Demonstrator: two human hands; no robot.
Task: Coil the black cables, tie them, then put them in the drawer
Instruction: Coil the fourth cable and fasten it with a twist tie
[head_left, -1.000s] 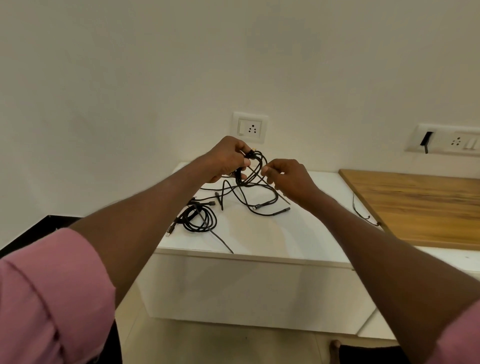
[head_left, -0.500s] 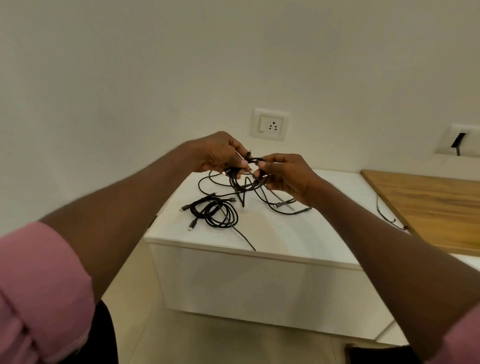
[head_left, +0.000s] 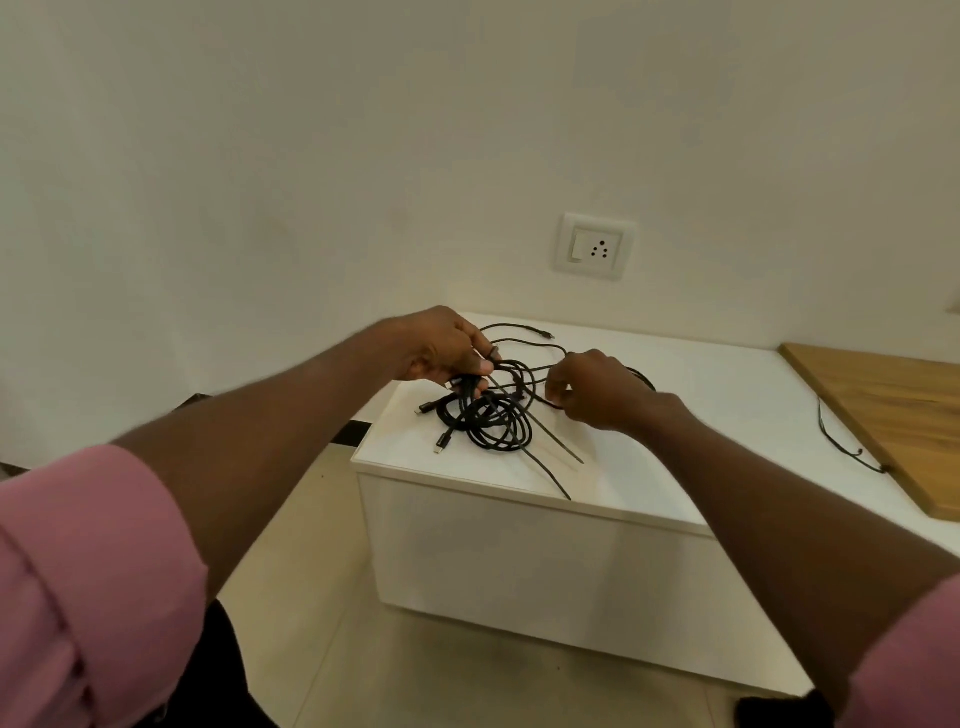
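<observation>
A tangle of black cables (head_left: 498, 415) lies on the white cabinet top (head_left: 675, 457). My left hand (head_left: 441, 345) grips a bundle of loops just above the heap near the cabinet's left end. My right hand (head_left: 597, 389) pinches a strand of the same cable a little to the right, low over the top. Loose ends trail toward the front edge and up toward the wall. The white drawer front (head_left: 519, 561) below is closed.
A wooden board (head_left: 893, 415) lies at the right, with another thin black cable (head_left: 841, 441) beside it. A wall socket (head_left: 595, 247) is above the cabinet. Tiled floor lies left of and in front of the cabinet.
Both hands have dropped from mid-air down to the cabinet top with the cable, and the right hand has moved apart from the left. The view has swung left.
</observation>
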